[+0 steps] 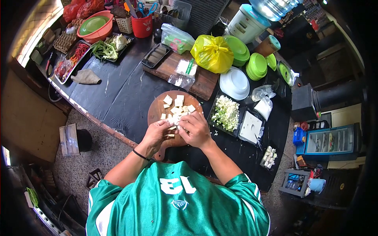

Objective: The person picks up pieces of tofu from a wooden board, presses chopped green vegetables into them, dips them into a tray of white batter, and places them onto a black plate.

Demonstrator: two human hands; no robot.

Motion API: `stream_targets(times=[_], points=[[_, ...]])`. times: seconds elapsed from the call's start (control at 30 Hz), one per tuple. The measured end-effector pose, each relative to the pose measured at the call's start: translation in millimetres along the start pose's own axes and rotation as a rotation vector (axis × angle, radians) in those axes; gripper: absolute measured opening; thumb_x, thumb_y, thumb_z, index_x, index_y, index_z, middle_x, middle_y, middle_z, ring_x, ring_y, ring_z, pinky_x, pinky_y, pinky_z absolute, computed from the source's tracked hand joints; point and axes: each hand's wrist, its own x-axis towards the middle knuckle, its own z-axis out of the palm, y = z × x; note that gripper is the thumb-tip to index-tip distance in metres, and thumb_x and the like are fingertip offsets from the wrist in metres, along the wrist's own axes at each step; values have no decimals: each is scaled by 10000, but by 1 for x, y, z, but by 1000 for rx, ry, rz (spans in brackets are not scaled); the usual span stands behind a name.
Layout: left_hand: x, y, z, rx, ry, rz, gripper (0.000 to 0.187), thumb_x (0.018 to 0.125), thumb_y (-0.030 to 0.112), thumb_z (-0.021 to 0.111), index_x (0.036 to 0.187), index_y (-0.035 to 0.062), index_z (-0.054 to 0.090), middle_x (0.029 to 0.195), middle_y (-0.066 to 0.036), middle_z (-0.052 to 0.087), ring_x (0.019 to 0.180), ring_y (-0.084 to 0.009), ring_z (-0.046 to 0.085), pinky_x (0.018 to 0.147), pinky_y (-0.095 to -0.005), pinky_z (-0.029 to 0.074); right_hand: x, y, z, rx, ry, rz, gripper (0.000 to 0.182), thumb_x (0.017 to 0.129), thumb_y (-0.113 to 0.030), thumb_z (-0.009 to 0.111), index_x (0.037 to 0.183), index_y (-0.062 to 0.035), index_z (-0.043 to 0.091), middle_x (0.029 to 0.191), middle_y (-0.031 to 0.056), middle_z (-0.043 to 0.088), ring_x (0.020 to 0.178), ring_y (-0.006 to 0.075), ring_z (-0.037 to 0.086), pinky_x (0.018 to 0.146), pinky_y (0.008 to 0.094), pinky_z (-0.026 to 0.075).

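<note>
On the dark table lies a round wooden cutting board [154,112] with a short handle pointing toward me. Several white cubes that look like tofu [179,100] are scattered over it. My left hand [158,133] is above the near part of the board, its fingertips pinched on a small white piece of tofu. Close against it, my right hand [194,129] has its fingers curled on the same piece, which they mostly hide. Right of the board, a black tray holds chopped pale-green vegetable [225,114]. A white slab [250,126] sits in another tray beside it.
Beyond the board are a thick wooden block [204,83], a yellow plastic bag [212,53], white plates [234,83] and green bowls [256,66]. A pack of white cubes [269,157] lies near the right edge. Vegetable trays [73,63] stand at the far left.
</note>
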Motion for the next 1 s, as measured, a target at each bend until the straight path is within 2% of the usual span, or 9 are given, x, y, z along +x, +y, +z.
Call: stream_targets(times=[0.07,0.13,0.27,0.53,0.6,0.67,0.73,0.8,1.0], points=[[1,-2,0,32,12,19,209,1071,219,687,1235,89,701,1095,-14,768,940,-144,742,824,-289,556,-1,-6,1,-14,31,31,170,816,-152,813,961,-78,763,995,55,714,933,274,655,837,407,539],[1,-4,3,64,21,37,199,1073,208,684,1229,86,701,1088,-14,768,923,-141,746,810,-280,553,3,-18,4,32,38,461,203,838,-170,831,979,-63,730,974,70,718,915,281,657,821,399,530],[3,-10,8,48,50,114,190,1064,195,698,1215,78,695,1061,-4,767,895,-121,751,753,-263,542,-1,-19,13,173,4,717,253,908,-219,816,1001,-21,687,934,122,714,790,276,667,725,402,520],[-1,-18,18,110,124,146,190,1032,188,740,1188,93,686,1042,14,766,891,-89,735,697,-247,508,-10,-20,21,196,-10,773,260,953,-229,754,1071,0,716,955,154,730,744,263,675,715,395,533],[-2,-19,18,149,153,148,169,1043,184,723,1172,99,653,1035,-13,759,899,-135,754,715,-264,536,-9,-21,19,208,-13,790,254,957,-215,749,1087,1,727,961,152,735,755,256,683,724,394,539],[1,-23,14,156,139,146,163,1041,182,723,1161,101,648,1027,-15,758,899,-139,755,703,-263,534,-6,-23,14,372,-22,831,247,950,-208,720,1067,9,717,1028,202,756,976,390,730,859,466,558],[3,-25,14,173,104,135,158,1040,180,723,1150,102,643,1019,-17,758,900,-142,757,691,-262,532,-12,-19,12,387,-47,816,299,948,-220,727,1119,25,743,1046,215,755,986,395,731,875,457,562],[2,-27,15,189,127,131,168,1038,179,725,1158,100,639,1010,-19,757,902,-145,757,673,-259,528,-25,-10,15,272,-81,667,305,963,-209,751,1137,41,733,1035,179,738,903,297,728,817,385,553],[3,-41,30,277,82,77,178,1022,186,756,1151,92,679,1008,-7,757,896,-132,764,662,-242,518,-34,-14,-27,429,-172,877,283,953,-219,752,1095,25,727,939,193,744,830,267,720,776,396,547]])
